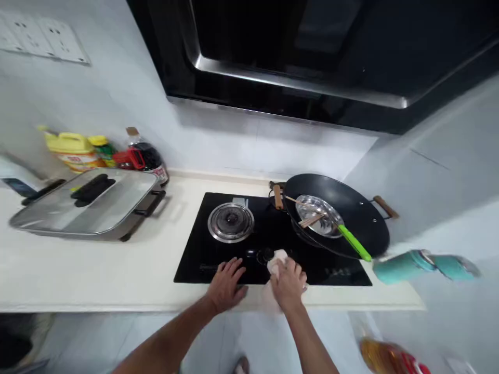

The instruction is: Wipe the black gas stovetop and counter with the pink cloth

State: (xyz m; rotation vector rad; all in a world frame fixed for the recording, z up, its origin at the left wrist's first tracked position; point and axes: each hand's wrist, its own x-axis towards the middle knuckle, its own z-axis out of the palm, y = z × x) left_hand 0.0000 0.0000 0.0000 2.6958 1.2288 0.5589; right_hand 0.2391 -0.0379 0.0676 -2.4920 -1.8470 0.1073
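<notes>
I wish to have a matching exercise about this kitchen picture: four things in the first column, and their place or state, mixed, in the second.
Things:
1. cloth
2. left hand
3. wok
4. pan

Places or states:
A. on the counter, with its glass lid on
B. under the right hand
C. black, with a green handle across its rim
D. at the front edge of the cooktop, holding nothing

Right pairs: 1-B, 2-D, 3-C, 4-A
</notes>
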